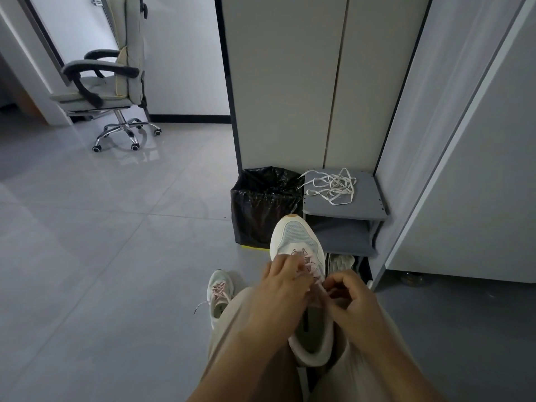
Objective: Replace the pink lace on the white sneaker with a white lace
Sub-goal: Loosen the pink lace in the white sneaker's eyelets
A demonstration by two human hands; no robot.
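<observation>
Two hands work the white sneaker [295, 233], braced between the thighs for stability: the right hand [349, 297] pinches the pink lace [311, 266] at the upper eyelets; the left hand [285, 281] curls over the lacing, grip indeterminate. The white lace [333, 185] waits on the shelf [368, 198].

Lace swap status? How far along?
Done: nothing visible. In hand: left hand and right hand pinch the pink lace, still threaded on the white sneaker. Left: pull it out, thread the white lace, untouched on the grey shelf.
</observation>
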